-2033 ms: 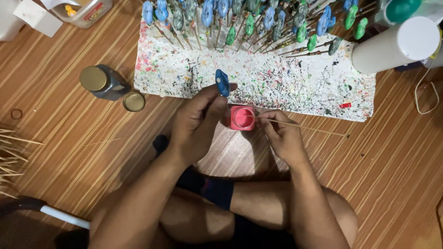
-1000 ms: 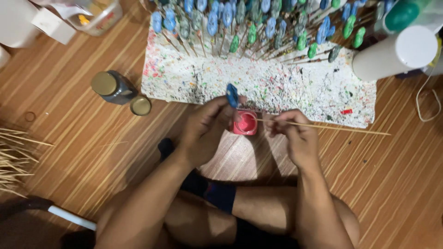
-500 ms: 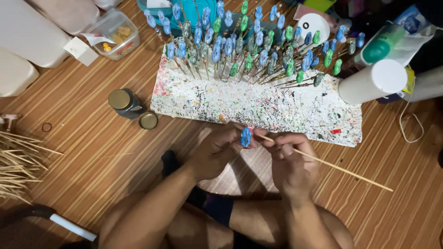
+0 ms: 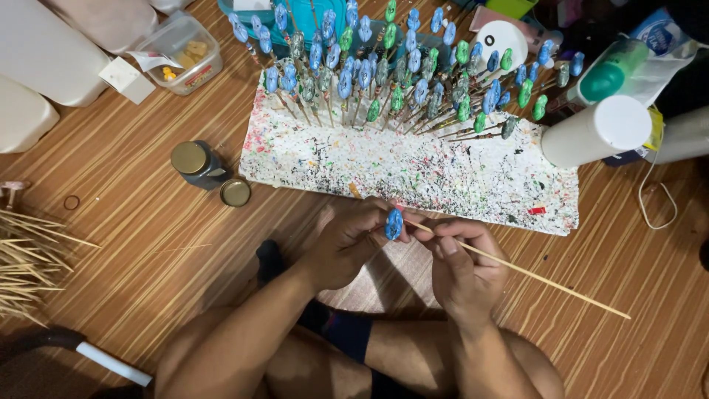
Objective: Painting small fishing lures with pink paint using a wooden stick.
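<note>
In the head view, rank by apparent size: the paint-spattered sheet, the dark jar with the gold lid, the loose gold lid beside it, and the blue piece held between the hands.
1. paint-spattered sheet
2. dark jar
3. and 4. loose gold lid and blue piece: they look about alike, so unranked.

The small piece [image 4: 394, 224] you pinched was bright blue, and the skewer [image 4: 532, 273] you held against it was pale tan. Your board [image 4: 413, 166] was white, speckled all over with black, green, red and blue flecks. The pieces on sticks [image 4: 399, 66] behind it were blue, green and grey. The floor [image 4: 148, 236] was brown wood with light stripes, and the jar [image 4: 196, 164] had a gold lid.
</note>
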